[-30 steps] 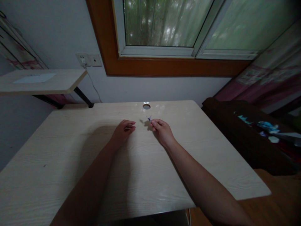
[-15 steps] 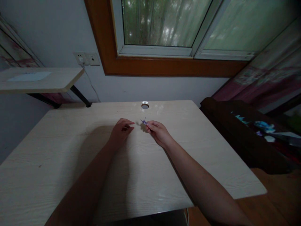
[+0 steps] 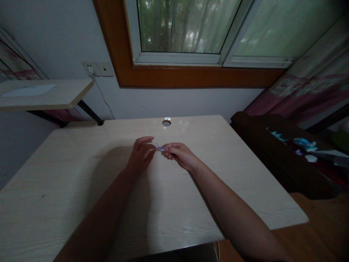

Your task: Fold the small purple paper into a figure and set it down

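A tiny purple folded piece, which looks like a paper crane [image 3: 160, 148], is held just above the desk between my hands. On its right end, the thumb and fingers of my right hand [image 3: 180, 154] are pinched. My left hand [image 3: 140, 154] grips its left tip between thumb and index finger, with the other fingers lifted and curved. A thin point sticks up from the piece near the left fingertips. Its finer folds are too small to make out.
The pale wooden desk [image 3: 185, 203] has a round cable hole [image 3: 166, 123] near its back edge. A raised shelf [image 3: 46, 92] stands at the left on black legs. To the right, a dark wooden piece of furniture [image 3: 261, 145] bears blue and white bits [image 3: 305, 144].
My left hand has closed its thumb and index finger on the left tip of the paper crane. My right hand has brought the crane slightly left and nearer to me.
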`<action>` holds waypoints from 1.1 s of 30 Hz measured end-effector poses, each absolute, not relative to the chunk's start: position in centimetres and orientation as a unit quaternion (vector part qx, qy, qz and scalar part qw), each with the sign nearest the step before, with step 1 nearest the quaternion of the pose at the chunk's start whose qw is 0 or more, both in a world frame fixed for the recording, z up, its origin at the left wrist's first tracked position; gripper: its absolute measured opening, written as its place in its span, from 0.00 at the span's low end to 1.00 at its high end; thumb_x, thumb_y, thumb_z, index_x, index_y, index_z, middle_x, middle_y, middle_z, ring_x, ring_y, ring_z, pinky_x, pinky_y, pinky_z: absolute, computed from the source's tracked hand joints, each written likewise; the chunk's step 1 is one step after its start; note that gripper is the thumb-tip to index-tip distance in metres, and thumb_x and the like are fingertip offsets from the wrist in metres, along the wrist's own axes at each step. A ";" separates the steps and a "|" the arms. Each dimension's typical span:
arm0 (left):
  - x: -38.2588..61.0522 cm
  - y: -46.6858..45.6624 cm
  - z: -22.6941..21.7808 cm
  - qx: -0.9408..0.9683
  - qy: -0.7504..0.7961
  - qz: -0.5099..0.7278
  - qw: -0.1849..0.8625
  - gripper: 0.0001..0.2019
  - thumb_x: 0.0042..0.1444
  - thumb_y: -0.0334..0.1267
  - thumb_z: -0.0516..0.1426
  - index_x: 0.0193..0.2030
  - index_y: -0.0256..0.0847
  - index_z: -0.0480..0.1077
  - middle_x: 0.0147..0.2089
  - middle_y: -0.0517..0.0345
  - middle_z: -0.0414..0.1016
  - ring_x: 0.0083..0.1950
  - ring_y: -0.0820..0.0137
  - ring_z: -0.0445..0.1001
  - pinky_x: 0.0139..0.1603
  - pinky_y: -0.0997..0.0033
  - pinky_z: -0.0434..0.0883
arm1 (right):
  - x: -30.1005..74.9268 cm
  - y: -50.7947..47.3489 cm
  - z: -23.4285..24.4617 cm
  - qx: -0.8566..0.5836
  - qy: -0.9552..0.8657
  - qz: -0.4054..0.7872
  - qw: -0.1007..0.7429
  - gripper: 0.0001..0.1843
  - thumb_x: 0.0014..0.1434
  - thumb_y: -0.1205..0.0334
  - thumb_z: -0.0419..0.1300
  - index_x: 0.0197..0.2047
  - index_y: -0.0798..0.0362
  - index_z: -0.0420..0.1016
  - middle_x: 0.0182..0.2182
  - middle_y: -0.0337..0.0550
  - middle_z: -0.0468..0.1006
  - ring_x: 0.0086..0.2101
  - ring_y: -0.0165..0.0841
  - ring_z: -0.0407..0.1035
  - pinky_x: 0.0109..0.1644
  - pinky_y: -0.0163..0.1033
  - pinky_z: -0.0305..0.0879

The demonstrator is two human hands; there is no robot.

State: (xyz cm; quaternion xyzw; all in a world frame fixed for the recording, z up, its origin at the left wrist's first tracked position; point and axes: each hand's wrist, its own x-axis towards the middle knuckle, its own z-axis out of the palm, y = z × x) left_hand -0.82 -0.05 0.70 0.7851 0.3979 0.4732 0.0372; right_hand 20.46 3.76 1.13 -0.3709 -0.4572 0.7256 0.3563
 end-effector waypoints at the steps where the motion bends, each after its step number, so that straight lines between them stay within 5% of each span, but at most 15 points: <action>1: -0.8 -0.1 0.7 0.788 0.400 0.467 0.028 0.05 0.63 0.34 0.57 0.46 0.44 0.69 0.60 0.49 0.66 0.56 0.63 0.69 0.59 0.53 0.71 | 20.4 3.8 1.2 -0.372 -0.458 0.727 0.350 0.11 0.47 0.59 0.70 0.31 0.58 0.79 0.23 0.39 0.76 0.22 0.23 0.64 0.25 0.29 0.57; 12: -0.9 0.1 0.4 0.832 0.369 0.414 0.018 0.10 0.63 0.32 0.58 0.50 0.47 0.72 0.54 0.49 0.70 0.54 0.63 0.69 0.53 0.58 0.72 | 20.7 3.7 2.1 -0.354 -0.474 0.743 0.312 0.08 0.48 0.61 0.67 0.28 0.58 0.76 0.21 0.37 0.73 0.21 0.22 0.62 0.23 0.29 0.53; 21: -1.0 0.1 0.6 0.839 0.360 0.392 0.114 0.10 0.68 0.33 0.51 0.51 0.43 0.72 0.46 0.50 0.73 0.47 0.68 0.73 0.51 0.65 0.73 | 21.0 3.8 2.3 -0.340 -0.464 0.761 0.298 0.09 0.48 0.61 0.68 0.28 0.58 0.76 0.21 0.37 0.72 0.21 0.22 0.62 0.24 0.29 0.54; 33: -0.7 -0.3 1.1 0.828 0.372 0.399 0.130 0.11 0.66 0.32 0.53 0.51 0.43 0.72 0.47 0.51 0.75 0.47 0.69 0.75 0.52 0.67 0.72 | 21.3 4.2 1.8 -0.323 -0.453 0.775 0.299 0.10 0.50 0.60 0.69 0.30 0.59 0.77 0.22 0.37 0.73 0.22 0.22 0.63 0.26 0.29 0.57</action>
